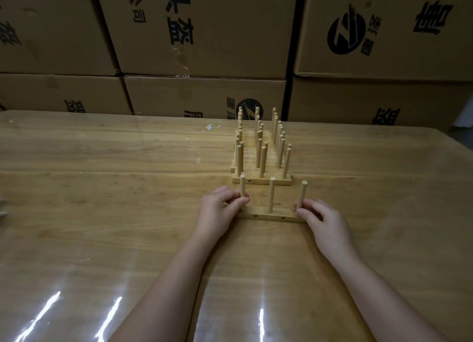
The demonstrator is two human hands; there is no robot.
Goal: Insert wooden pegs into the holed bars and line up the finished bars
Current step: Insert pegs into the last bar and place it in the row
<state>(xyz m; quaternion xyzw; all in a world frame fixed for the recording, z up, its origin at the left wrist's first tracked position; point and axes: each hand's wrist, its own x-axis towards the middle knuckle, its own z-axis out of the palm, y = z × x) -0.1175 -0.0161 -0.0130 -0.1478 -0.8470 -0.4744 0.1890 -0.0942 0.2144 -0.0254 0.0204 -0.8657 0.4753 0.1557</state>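
Observation:
A wooden holed bar (268, 213) lies flat on the table in front of me, with three upright pegs in it. My left hand (220, 209) pinches the left peg (242, 185) near its base. My right hand (321, 220) pinches the right peg (302, 193) at the bar's right end. The middle peg (271, 193) stands free between them. Just beyond, a row of several finished bars with pegs (261, 149) runs away from me; the nearest one (261, 181) lies a short gap behind the held bar.
The wooden table (115, 188) has a glossy transparent cover with glare near its front edge. Stacked cardboard boxes (204, 34) form a wall behind the table. A white scrap (211, 127) lies near the far edge. A dim object (3, 206) shows at the left border.

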